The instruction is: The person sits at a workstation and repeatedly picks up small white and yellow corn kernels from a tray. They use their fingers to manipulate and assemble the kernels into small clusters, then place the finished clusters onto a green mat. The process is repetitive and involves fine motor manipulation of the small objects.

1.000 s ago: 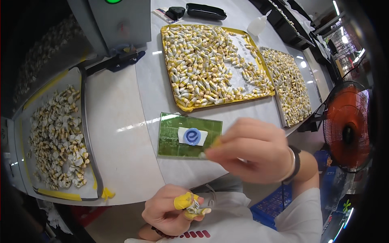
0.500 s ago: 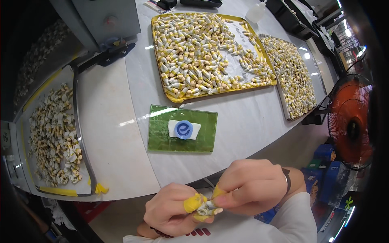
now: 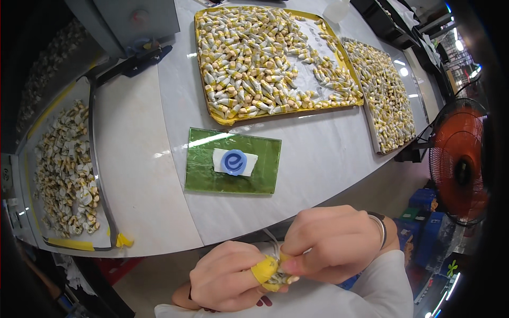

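Close to my body, below the table edge, both hands meet at a small white piece with a peach-coloured end (image 3: 279,279). My left hand (image 3: 225,278) is closed on it, with yellow tape wrapped round the fingertips. From the other side my right hand (image 3: 335,245) pinches the piece between thumb and forefinger. Most of the piece is hidden by the fingers, so its exact kind cannot be made out. On the table ahead lies a green rectangular slab (image 3: 212,183). A round blue disc (image 3: 234,162) rests on a white patch (image 3: 249,163) at its middle.
Behind the slab stands a yellow-rimmed tray (image 3: 297,112) of many small white-and-yellow pieces, with another full tray (image 3: 384,100) to its right. A third tray (image 3: 101,159) of loose white-and-tan pieces is at the left. An orange fan (image 3: 458,159) stands at far right.
My fingers have drawn closer together round the piece, covering more of it, and the left hand has shifted slightly right. The table's contents appear slightly higher and further left in the picture.
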The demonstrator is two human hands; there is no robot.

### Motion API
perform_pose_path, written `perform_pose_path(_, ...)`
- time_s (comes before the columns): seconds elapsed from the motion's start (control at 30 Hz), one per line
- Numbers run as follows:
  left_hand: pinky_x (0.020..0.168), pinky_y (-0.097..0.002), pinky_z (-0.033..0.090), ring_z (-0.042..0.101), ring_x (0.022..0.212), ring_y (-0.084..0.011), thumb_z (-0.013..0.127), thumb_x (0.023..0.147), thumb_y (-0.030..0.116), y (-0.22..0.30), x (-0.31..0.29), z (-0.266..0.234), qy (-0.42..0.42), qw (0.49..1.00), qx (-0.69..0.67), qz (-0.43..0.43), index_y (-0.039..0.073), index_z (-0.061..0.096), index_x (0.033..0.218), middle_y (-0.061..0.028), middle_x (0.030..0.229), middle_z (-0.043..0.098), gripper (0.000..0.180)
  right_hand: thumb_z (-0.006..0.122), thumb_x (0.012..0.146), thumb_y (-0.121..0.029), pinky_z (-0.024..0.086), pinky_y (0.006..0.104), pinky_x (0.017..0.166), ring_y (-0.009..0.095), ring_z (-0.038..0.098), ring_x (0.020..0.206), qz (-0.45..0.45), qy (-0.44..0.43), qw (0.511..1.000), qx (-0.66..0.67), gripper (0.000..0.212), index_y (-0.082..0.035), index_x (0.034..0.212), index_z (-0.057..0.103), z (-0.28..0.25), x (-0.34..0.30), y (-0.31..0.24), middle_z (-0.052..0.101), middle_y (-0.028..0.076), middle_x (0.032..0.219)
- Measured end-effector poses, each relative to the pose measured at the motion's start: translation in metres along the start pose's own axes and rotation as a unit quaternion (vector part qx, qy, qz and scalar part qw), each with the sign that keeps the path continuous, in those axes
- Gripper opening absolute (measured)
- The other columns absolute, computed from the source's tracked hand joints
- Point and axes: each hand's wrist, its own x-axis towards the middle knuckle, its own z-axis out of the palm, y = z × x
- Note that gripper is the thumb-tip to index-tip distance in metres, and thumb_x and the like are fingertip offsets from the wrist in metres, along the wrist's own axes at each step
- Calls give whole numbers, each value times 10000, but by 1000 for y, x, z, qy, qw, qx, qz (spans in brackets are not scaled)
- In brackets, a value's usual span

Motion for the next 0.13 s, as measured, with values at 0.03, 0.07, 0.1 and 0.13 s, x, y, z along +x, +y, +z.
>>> perform_pose_path(0.03, 529, -305, 491, 586, 604, -254, 777, 492, -36, -2, 0, 2, 16, 1000, -3, 13, -7, 625, 872, -121, 772, 619, 411, 686, 701, 89, 492, 290, 523, 234, 594, 614, -11, 11, 1000, 3, 156, -10, 710, 565, 0, -1, 1, 610, 100, 752)
perform_pose_path(0.07, 526, -304, 491, 586, 603, -254, 784, 488, -28, -1, 0, 3, 21, 1000, 2, 11, -6, 623, 875, -123, 773, 619, 419, 685, 703, 88, 492, 290, 523, 234, 594, 614, -21, 22, 1000, 5, 154, -9, 710, 566, 1, -4, 3, 610, 100, 753)
perform_pose_path(0.1, 523, -303, 491, 587, 602, -255, 790, 485, -21, 0, 0, 5, 25, 1000, 7, 9, -5, 622, 877, -125, 773, 619, 427, 684, 705, 87, 492, 290, 523, 235, 594, 615, -32, 33, 999, 8, 152, -9, 709, 566, 3, -7, 7, 610, 101, 754)
perform_pose_path(0.13, 520, -303, 491, 587, 600, -255, 797, 482, -13, 1, 0, 6, 30, 999, 12, 7, -3, 620, 879, -126, 774, 619, 436, 684, 705, 87, 492, 290, 523, 235, 594, 615, -30, 34, 999, 7, 152, -9, 709, 566, 3, -8, 7, 610, 101, 754)
